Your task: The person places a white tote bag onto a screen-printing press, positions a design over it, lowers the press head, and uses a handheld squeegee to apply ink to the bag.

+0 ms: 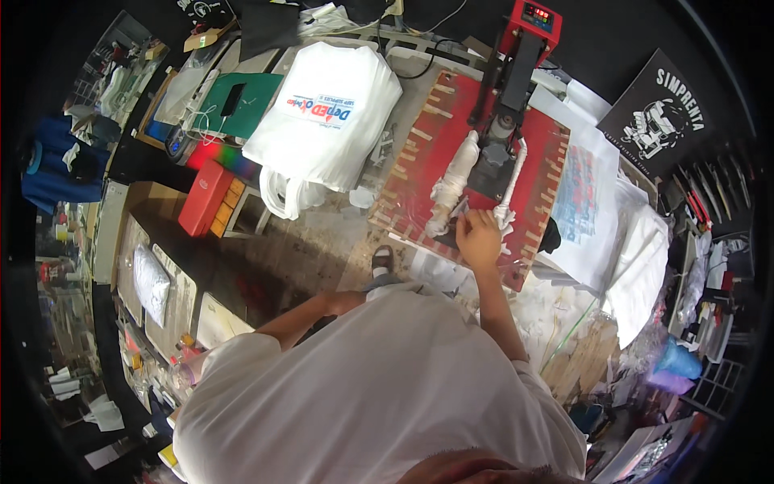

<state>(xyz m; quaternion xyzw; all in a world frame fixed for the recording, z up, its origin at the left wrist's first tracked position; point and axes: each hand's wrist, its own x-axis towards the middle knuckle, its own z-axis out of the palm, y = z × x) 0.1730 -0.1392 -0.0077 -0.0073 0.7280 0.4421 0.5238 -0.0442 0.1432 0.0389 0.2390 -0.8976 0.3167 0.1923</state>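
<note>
- Heat press (484, 153): it stands on the red work surface straight ahead of you, its two handle bars wrapped in white cloth and its control box raised at the far end.
- Your right hand (479, 239) sits at the near end of the press, fingers curled closed around the tip of the right-hand wrapped handle (509, 187); whether the grip is firm you can't quite tell from above.
- Your left hand is hidden behind your white shirt (379, 387); only the forearm (310, 310) shows, bent across your front, so its state cannot be told.
- Judged from the grip, you are working the handle, either closing or lifting the plate; which one the view does not settle.
- Next, move the handle smoothly and keep your fingers off the hot plate.
- A stack of white printed tote bags (326, 113) lies left of the press, well apart from your hand; a printed sheet (574, 194) lies just to its right.
</note>
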